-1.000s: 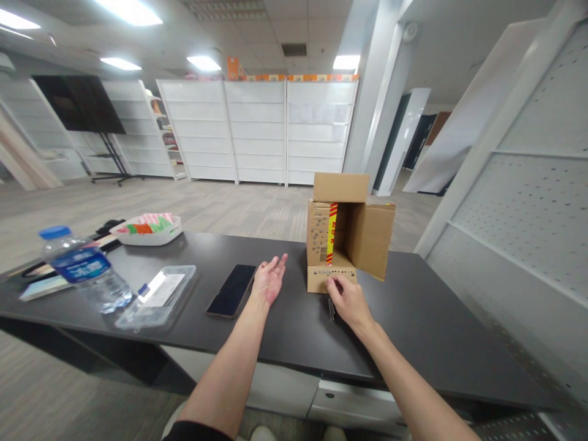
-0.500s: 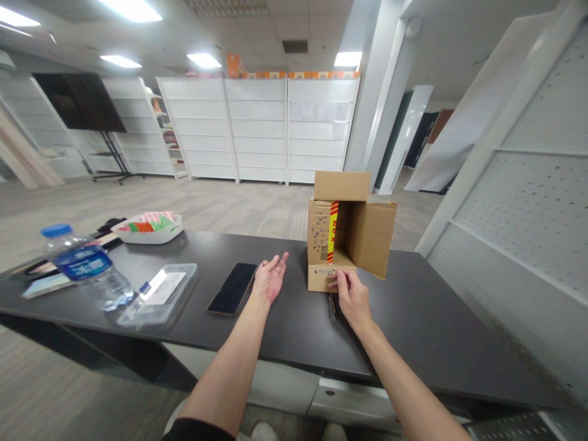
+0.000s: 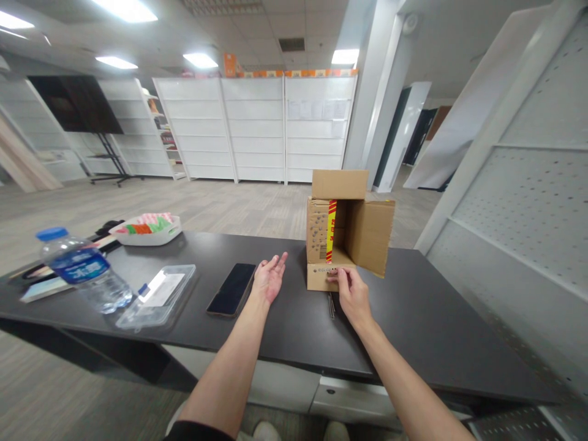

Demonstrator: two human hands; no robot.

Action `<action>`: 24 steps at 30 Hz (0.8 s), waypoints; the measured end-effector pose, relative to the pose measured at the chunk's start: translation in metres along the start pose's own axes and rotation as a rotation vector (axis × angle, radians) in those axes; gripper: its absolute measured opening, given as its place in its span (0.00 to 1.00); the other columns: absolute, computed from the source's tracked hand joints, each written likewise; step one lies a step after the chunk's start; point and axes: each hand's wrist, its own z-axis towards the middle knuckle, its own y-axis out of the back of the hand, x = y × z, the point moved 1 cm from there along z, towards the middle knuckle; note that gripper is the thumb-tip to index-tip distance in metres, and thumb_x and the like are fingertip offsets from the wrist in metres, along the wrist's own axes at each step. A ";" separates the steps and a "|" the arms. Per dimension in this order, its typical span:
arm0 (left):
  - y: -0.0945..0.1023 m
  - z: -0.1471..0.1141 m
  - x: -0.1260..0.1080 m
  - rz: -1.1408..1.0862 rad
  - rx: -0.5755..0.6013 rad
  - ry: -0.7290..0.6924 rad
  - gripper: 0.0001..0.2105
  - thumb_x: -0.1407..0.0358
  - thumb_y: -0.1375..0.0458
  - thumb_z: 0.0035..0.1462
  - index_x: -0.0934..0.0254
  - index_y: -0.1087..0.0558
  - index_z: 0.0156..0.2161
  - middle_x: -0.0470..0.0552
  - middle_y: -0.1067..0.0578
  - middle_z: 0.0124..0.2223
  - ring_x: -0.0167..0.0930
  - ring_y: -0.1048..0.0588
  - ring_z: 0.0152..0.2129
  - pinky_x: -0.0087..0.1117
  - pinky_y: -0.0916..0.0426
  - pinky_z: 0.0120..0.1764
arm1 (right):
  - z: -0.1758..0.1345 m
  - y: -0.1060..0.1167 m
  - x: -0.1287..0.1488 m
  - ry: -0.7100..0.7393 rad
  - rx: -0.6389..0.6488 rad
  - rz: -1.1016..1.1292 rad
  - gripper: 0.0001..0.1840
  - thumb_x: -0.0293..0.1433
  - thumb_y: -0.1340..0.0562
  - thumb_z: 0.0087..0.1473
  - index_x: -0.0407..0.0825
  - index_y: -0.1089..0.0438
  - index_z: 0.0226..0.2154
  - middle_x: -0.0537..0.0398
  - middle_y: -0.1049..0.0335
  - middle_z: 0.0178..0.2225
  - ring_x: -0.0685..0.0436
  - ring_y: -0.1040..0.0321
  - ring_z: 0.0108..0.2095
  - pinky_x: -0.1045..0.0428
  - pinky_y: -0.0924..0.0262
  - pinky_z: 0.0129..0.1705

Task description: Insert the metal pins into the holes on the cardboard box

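My left hand (image 3: 270,278) is held palm up over the dark desk, fingers apart and with nothing in it. Just left of it a black smartphone (image 3: 231,289) lies flat. My right hand (image 3: 353,295) is in front of an open cardboard box (image 3: 316,229), its fingertips pinched together by the box's lower front flap (image 3: 316,278). Anything between those fingertips is too small or too hidden to make out. Below the hand, a few thin metal rods (image 3: 331,306) lie on the desk. The box rests on its side with its mouth facing me and flaps spread.
A clear plastic case (image 3: 160,297) and a tilted-looking water bottle (image 3: 87,269) stand on the left of the desk (image 3: 413,331). Behind them is a white basket (image 3: 151,237) with colourful packets. A perforated white panel (image 3: 533,214) rises along the right side.
Both hands stay nearly still, and the box and the other things keep their places. Only the camera's view has shifted very slightly.
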 end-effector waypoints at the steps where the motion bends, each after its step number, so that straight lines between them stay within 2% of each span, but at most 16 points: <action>1: 0.000 0.000 0.000 -0.001 0.000 0.002 0.14 0.78 0.38 0.44 0.64 0.40 0.23 0.42 0.23 0.31 0.34 0.24 0.43 0.38 0.47 0.56 | 0.000 0.000 0.001 0.003 0.005 -0.004 0.18 0.43 0.52 0.62 0.49 0.35 0.37 0.49 0.26 0.36 0.44 0.28 0.37 0.48 0.37 0.43; 12: -0.002 0.000 -0.001 -0.020 -0.035 0.009 0.16 0.79 0.38 0.43 0.66 0.42 0.21 0.41 0.23 0.29 0.34 0.23 0.42 0.37 0.46 0.55 | 0.000 0.002 0.011 0.127 0.056 -0.067 0.15 0.39 0.50 0.62 0.50 0.33 0.39 0.50 0.27 0.35 0.43 0.30 0.39 0.49 0.38 0.44; 24: -0.004 -0.002 -0.003 -0.022 -0.039 0.008 0.15 0.79 0.38 0.44 0.66 0.41 0.19 0.42 0.23 0.29 0.33 0.23 0.42 0.37 0.46 0.55 | 0.002 0.001 0.007 0.225 -0.022 -0.069 0.13 0.35 0.49 0.62 0.49 0.32 0.41 0.49 0.28 0.38 0.42 0.32 0.41 0.46 0.39 0.45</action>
